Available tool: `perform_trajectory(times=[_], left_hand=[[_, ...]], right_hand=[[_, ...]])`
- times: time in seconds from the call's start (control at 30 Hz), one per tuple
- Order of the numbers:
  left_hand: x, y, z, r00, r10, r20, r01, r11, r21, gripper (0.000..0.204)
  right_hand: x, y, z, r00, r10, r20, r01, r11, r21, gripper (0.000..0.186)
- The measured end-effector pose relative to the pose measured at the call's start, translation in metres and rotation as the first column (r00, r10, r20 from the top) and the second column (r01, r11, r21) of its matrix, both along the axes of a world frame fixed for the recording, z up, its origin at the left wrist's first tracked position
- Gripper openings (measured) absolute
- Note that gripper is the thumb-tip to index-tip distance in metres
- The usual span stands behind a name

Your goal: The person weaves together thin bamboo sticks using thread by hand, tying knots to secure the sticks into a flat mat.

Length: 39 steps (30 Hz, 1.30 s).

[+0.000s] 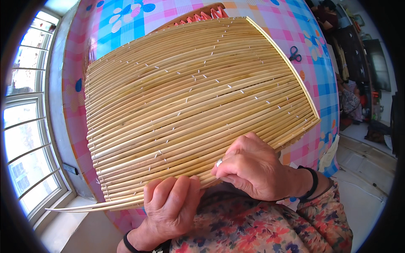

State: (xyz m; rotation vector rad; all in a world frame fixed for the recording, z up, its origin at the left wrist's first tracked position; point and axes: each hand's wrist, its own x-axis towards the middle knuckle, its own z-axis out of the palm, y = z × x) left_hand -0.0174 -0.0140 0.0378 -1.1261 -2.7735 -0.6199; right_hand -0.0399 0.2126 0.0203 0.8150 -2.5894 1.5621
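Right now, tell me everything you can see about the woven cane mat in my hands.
The woven cane mat is a broad, fan-shaped panel of pale yellow canes laid side by side and tied with small white stitches. A thin straight strip edges its right side. It is held up, tilted, over a pink and blue checked tablecloth. The left hand grips its lower edge, the right hand pinches that edge further right. A few loose cane ends stick out at the lower left.

We held a large flat mat of pale bound cane strips (pixel 190 105) over the pink-and-blue checked tablecloth (pixel 295 33). Our left hand (pixel 171 206) gripped its near edge; our right hand (pixel 253 166) pinched there too. Small black scissors (pixel 295 53) lay beyond.
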Motion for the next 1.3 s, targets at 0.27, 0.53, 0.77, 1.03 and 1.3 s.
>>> perform_trajectory(times=[0.27, 0.53, 0.77, 1.03, 1.3], left_hand=[[0.0, 0.004, -0.003, 0.999, 0.052, 0.005, -0.052, 0.998, 0.03, 0.038], [0.001, 0.009, 0.003, 0.993, 0.108, 0.043, -0.112, 0.988, 0.107, 0.033], [0.0, 0.009, -0.002, 0.992, 0.127, -0.003, -0.126, 0.984, 0.123, 0.032], [0.002, 0.009, -0.005, 0.991, 0.13, -0.03, -0.125, 0.984, 0.125, 0.032], [0.003, 0.005, -0.004, 0.995, 0.077, -0.068, -0.07, 0.993, 0.098, 0.034]], right_hand=[[0.006, 0.005, 0.001, 0.985, -0.13, 0.112, 0.153, 0.961, -0.232, 0.01], [0.035, 0.026, 0.018, 0.967, -0.211, 0.145, 0.227, 0.968, -0.109, 0.009], [0.055, 0.032, 0.024, 0.898, -0.199, 0.393, 0.293, 0.936, -0.194, 0.009], [0.084, 0.019, 0.011, 0.918, -0.155, 0.366, 0.22, 0.965, -0.142, 0.011], [0.09, 0.022, 0.004, 0.917, -0.22, 0.333, 0.28, 0.949, -0.143, 0.01]])
